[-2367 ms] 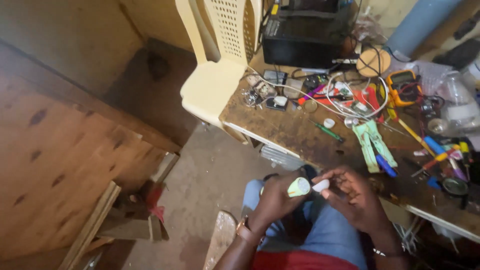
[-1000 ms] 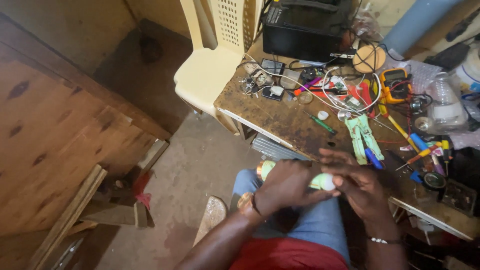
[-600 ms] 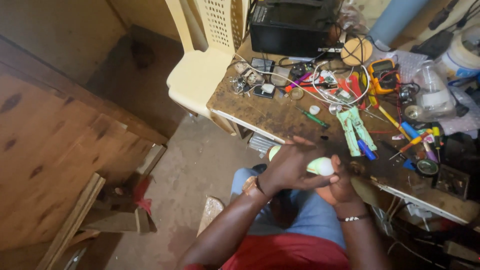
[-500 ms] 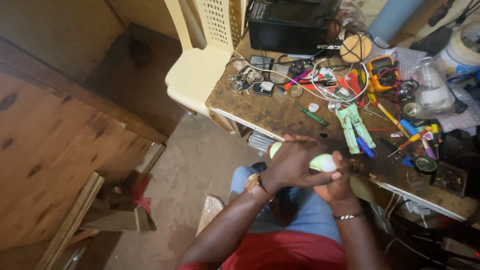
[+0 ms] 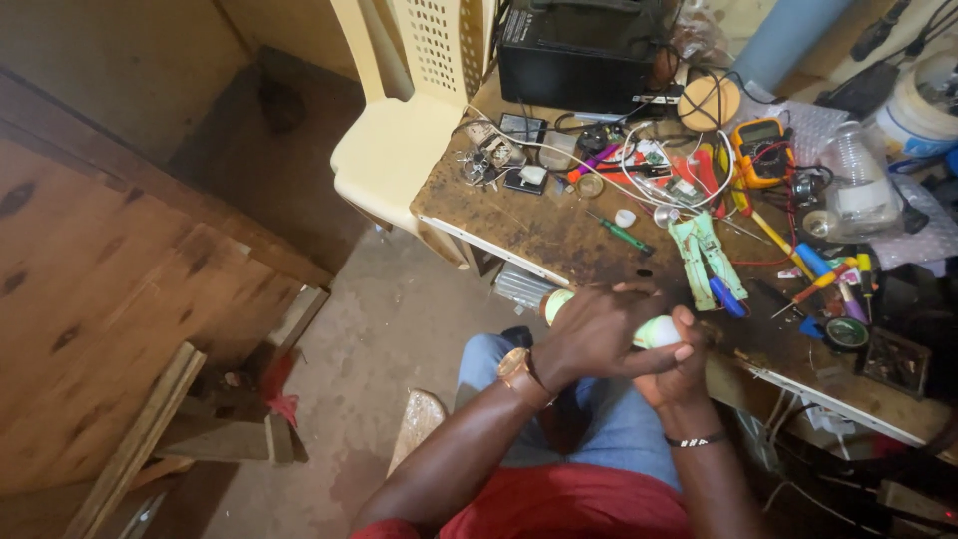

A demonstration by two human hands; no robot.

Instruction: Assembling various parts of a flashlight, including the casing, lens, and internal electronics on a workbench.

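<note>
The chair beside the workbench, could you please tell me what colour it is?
The chair is pale cream plastic with a perforated back, seen best in the head view.

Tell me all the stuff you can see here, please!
pale green object: one, gripped between both hands, over the lap
workbench: one, brown and stained, right of centre
plastic chair: one, cream, left of the bench
black box: one, at the bench's far edge
multimeter: one, orange and black, far right of the bench
screwdriver: one, green handle, lying mid-bench
green strips: a pair, pale green, near the bench's front
wires: a tangle, white and red, across the bench
wooden boards: several, brown, on the left
wristwatch: one, gold-coloured, on the left wrist
left hand: wrapped over the object
right hand: gripping the object from below
</note>
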